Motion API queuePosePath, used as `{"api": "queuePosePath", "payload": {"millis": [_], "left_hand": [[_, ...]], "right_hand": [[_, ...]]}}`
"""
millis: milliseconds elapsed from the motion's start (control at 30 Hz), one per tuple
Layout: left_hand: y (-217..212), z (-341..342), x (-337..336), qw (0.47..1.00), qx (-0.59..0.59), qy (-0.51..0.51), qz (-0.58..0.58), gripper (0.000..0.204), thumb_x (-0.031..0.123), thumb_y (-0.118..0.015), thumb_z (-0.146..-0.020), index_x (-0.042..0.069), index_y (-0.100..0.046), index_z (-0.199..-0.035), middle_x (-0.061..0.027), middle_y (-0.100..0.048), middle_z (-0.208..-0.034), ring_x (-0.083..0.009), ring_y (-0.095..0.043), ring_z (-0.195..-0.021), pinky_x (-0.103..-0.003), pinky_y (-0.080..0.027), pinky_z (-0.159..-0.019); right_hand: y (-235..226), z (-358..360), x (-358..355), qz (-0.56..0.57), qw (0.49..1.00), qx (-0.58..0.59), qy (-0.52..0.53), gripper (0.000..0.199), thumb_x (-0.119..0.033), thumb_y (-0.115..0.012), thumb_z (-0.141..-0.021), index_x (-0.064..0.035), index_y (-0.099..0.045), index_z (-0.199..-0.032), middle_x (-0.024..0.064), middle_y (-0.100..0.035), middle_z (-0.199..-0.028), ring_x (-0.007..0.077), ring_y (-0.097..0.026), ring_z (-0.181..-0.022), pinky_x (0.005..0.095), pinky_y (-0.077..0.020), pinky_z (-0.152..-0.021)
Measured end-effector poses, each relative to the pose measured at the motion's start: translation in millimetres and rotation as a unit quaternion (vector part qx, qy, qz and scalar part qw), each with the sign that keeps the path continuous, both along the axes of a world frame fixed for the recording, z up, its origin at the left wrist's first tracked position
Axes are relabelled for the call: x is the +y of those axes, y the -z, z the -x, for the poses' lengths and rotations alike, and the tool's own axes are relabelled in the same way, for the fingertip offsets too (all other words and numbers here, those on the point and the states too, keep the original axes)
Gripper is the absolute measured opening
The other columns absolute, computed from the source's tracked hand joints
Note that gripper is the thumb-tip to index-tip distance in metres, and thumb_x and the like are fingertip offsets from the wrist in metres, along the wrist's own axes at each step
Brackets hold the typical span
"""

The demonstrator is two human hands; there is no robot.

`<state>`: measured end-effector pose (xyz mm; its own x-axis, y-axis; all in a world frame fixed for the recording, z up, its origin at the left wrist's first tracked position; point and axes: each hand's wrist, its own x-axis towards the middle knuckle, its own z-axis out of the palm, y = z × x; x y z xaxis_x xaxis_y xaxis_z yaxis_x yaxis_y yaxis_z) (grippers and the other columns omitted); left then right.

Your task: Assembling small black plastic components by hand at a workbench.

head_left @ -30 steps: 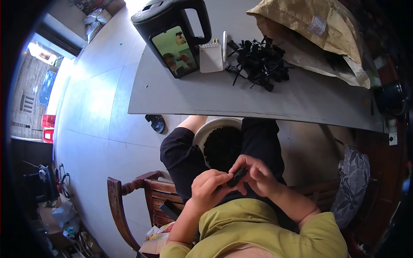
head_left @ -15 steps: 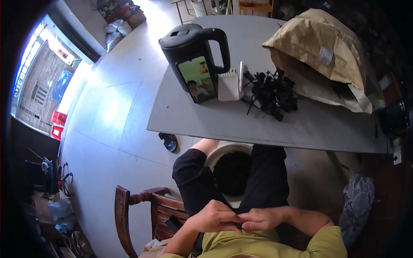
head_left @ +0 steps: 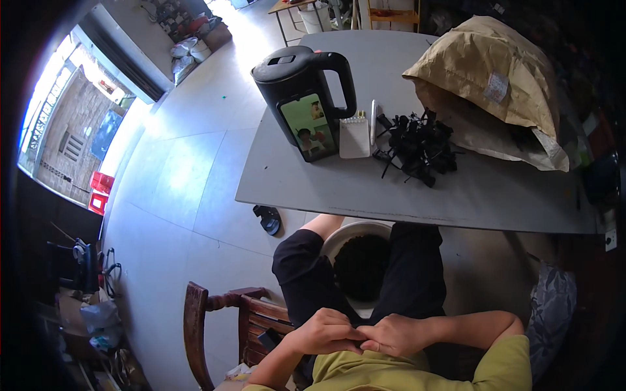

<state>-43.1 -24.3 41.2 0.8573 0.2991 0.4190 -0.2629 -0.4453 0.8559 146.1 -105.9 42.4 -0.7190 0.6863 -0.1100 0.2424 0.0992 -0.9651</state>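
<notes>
Close to my yellow-green shirt, my left hand and my right hand meet above my lap. Both have their fingers bent and drawn together, tips touching at the middle. Whatever may lie between the fingertips is too small or hidden to see. Just beyond them, between my dark-trousered knees, stands a white bucket with a dark mass in it. On the grey table above lies a tangled heap of small black parts with thin ends, apart from both hands.
A black kettle has a lit phone leaning on it. Beside them are a small notepad and a white pen. A brown paper bag gapes at right. A wooden chair and a dark sandal are at left.
The whole view has shifted slightly, so the table and floor appear a little farther right. My hands stay together over the lap, with only a small change in finger position.
</notes>
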Motion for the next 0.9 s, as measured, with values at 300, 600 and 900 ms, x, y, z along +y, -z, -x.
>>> {"api": "queuePosePath", "payload": {"millis": [300,600,900], "left_hand": [[-9.6,13.3,4.7,0.997,0.041,-0.048,-0.044,0.023,0.012,-0.075,-0.068,0.003,-0.065,-0.087,-0.0069,-0.056,-0.064,-0.0230,-0.056,-0.055,-0.031,-0.043,-0.051],[-18.1,16.7,5.0,0.969,0.083,-0.230,-0.046,0.025,0.008,-0.074,-0.070,0.002,-0.064,-0.092,-0.0099,-0.066,-0.081,-0.0223,-0.065,-0.072,-0.028,-0.051,-0.064],[15.1,30.1,-10.3,0.958,0.063,-0.221,0.169,0.024,0.019,-0.057,-0.079,-0.003,-0.058,-0.090,-0.0090,-0.057,-0.082,-0.0147,-0.054,-0.077,-0.025,-0.042,-0.070]], "right_hand": [[8.0,5.1,19.8,-0.071,0.995,-0.056,-0.033,0.038,-0.038,-0.035,-0.097,-0.0033,-0.049,-0.099,0.0161,-0.059,-0.069,0.0328,-0.058,-0.060,0.0414,-0.0461,-0.057],[-20.3,-18.5,85.6,-0.076,0.995,0.059,-0.031,0.032,-0.032,-0.036,-0.097,-0.0048,-0.053,-0.096,0.0112,-0.054,-0.080,0.0205,-0.056,-0.073,0.0308,-0.0451,-0.069],[21.0,-65.6,175.6,-0.296,0.760,-0.411,0.408,0.032,-0.030,-0.056,-0.085,-0.0097,-0.051,-0.110,0.0119,-0.065,-0.079,0.0304,-0.065,-0.074,0.0417,-0.0495,-0.065]]}}
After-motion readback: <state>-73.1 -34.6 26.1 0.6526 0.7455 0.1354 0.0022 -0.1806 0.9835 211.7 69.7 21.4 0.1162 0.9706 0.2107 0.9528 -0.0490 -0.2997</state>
